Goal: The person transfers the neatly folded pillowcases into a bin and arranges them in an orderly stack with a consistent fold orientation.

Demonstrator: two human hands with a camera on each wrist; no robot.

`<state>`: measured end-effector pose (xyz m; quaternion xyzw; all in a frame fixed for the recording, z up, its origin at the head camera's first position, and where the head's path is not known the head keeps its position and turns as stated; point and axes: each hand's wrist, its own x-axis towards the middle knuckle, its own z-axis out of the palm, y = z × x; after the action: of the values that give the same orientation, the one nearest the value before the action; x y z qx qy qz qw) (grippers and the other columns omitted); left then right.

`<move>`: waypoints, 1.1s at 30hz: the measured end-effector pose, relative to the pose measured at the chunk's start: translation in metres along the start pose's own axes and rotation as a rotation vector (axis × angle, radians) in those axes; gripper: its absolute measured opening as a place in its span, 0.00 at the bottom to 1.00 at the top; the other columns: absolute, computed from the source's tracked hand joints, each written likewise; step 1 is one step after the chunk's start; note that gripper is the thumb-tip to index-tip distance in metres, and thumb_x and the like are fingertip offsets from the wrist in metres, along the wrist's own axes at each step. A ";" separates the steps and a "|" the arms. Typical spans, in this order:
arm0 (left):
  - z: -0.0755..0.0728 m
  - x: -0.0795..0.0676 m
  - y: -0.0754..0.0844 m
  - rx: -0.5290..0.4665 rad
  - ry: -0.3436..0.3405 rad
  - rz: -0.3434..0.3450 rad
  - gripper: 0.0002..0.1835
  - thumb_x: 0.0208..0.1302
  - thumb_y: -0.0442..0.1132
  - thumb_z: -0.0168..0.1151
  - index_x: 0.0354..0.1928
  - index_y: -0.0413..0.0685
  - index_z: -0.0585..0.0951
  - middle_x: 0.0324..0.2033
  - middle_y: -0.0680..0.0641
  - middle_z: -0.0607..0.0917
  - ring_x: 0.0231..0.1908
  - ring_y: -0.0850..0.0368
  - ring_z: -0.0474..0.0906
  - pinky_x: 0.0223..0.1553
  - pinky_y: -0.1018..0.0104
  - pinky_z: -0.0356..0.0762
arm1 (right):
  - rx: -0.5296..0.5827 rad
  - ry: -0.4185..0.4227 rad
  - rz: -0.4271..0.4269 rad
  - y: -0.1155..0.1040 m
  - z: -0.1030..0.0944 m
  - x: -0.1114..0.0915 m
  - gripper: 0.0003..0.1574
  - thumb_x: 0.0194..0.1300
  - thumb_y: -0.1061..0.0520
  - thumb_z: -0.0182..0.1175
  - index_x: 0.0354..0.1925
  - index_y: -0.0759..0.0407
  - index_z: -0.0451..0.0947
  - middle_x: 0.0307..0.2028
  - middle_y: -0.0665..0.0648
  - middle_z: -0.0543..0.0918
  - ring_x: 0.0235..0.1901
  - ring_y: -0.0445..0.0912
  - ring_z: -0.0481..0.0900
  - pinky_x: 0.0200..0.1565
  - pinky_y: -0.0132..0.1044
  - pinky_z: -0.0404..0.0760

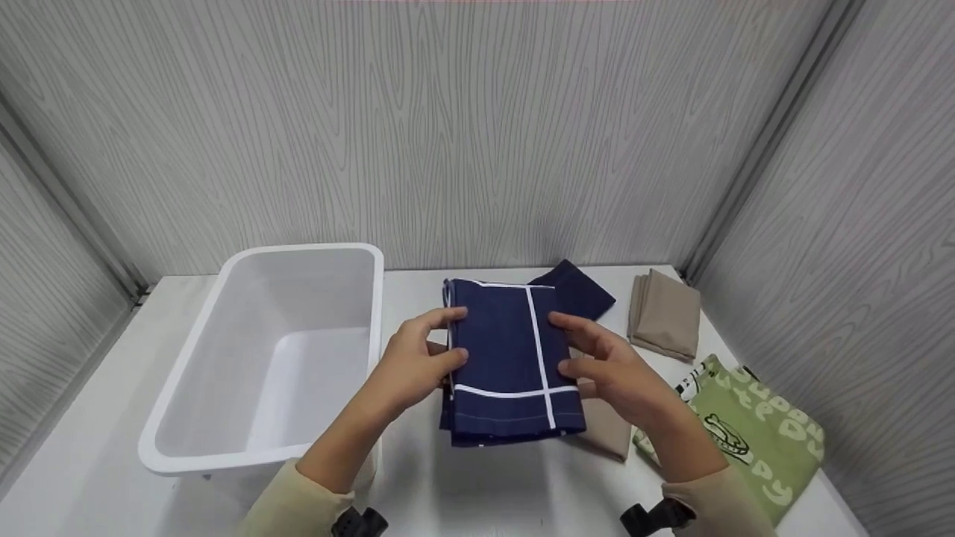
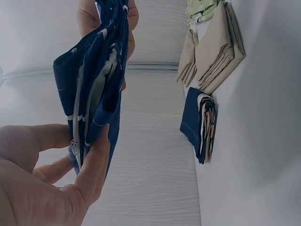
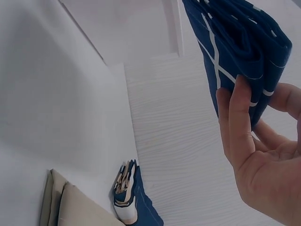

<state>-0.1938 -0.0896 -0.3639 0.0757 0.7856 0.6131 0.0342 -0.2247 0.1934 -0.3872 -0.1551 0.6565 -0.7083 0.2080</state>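
Observation:
A folded navy cloth cover [image 1: 496, 343] with white lines is held up above the table, between both hands. On its left edge, my left hand [image 1: 418, 365] pinches it with the thumb and fingers. My right hand [image 1: 615, 373] grips the right edge in the same way. A zipper [image 2: 76, 146] runs along the cover's left edge in the left wrist view. Several folded layers of the cover [image 3: 244, 42] show in the right wrist view. Behind it lies another folded navy cloth [image 1: 582, 291], partly hidden.
A white plastic tub [image 1: 377, 321] stands on the left of the white table [image 1: 418, 477]. On the right lie a folded beige cloth [image 1: 668, 313], another beige cloth [image 1: 608, 429] partly under my right hand, and a green printed cloth [image 1: 776, 440]. Grey wood-grain panels [image 1: 418, 134] enclose the table.

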 end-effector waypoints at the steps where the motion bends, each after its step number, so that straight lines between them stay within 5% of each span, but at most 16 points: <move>1: -0.002 0.000 0.002 -0.003 0.002 -0.002 0.30 0.63 0.27 0.61 0.68 0.44 0.73 0.61 0.41 0.75 0.42 0.52 0.86 0.37 0.59 0.86 | 0.004 0.000 0.000 -0.002 0.002 0.001 0.45 0.64 0.72 0.55 0.76 0.60 0.54 0.73 0.64 0.60 0.56 0.54 0.80 0.50 0.52 0.83; 25: -0.058 -0.016 0.021 -0.061 -0.057 -0.030 0.32 0.65 0.26 0.57 0.71 0.41 0.67 0.65 0.36 0.69 0.45 0.50 0.84 0.40 0.57 0.86 | -0.003 -0.042 -0.025 -0.027 0.045 0.022 0.45 0.62 0.71 0.58 0.75 0.56 0.58 0.71 0.60 0.65 0.53 0.55 0.81 0.45 0.49 0.86; 33: -0.082 -0.027 0.026 -0.005 -0.053 -0.040 0.32 0.67 0.29 0.57 0.72 0.42 0.66 0.68 0.36 0.66 0.51 0.48 0.82 0.43 0.57 0.85 | -0.026 -0.065 -0.039 -0.031 0.063 0.031 0.45 0.62 0.70 0.60 0.74 0.54 0.60 0.72 0.57 0.65 0.53 0.56 0.81 0.44 0.48 0.86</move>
<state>-0.1777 -0.1666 -0.3198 0.0764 0.7843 0.6119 0.0675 -0.2237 0.1251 -0.3528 -0.1935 0.6555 -0.6981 0.2133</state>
